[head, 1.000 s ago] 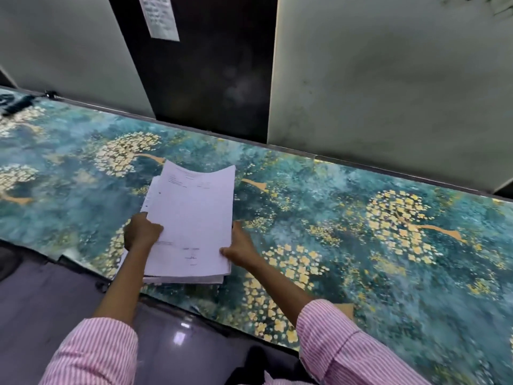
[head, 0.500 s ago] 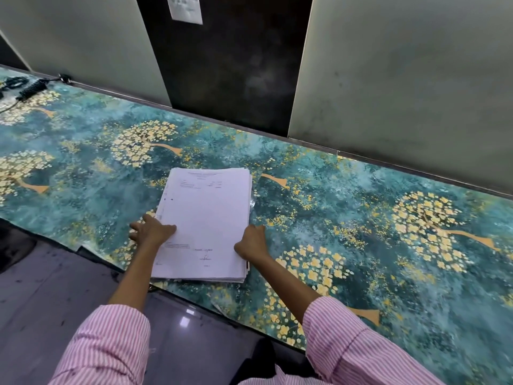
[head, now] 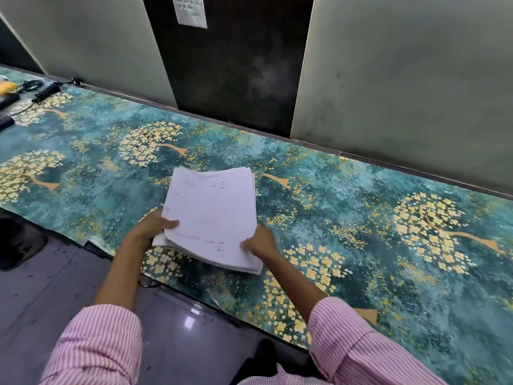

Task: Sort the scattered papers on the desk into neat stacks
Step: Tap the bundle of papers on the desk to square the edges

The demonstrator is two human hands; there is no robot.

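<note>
We note the left hand [head: 155, 232] closed on the near left corner of the stack of papers [head: 212, 215], thumb lying on the top sheet and the fingers curled under the edge. The right hand [head: 259, 241] grips the near right edge of the same stack, fingers tucked beneath and somewhat blurred. Both wrists emerge from pink striped sleeves [head: 358, 343]. The stack sits over the near part of the desk [head: 347, 218], its near end raised off the surface and the lower sheets sagging and fanned at the corner; whether the far end touches the desk we cannot tell. The top sheet bears a few faint printed lines.

The desk carries a teal covering printed with yellow blossom trees. At its far left lie dark cables [head: 41, 91], a yellow item and dark flat objects at the frame edge. Behind the desk stand pale wall panels [head: 402, 79] with a dark panel [head: 236, 65] between them, and a small notice [head: 190, 9] is pasted on the dark panel. Grey tiled floor [head: 50, 287] shows below the desk's near edge.

Against half a second earlier: the stack then lay flat and squared on the desk with the hands pressed at its sides; now its near end is lifted, and the sheets have splayed.
</note>
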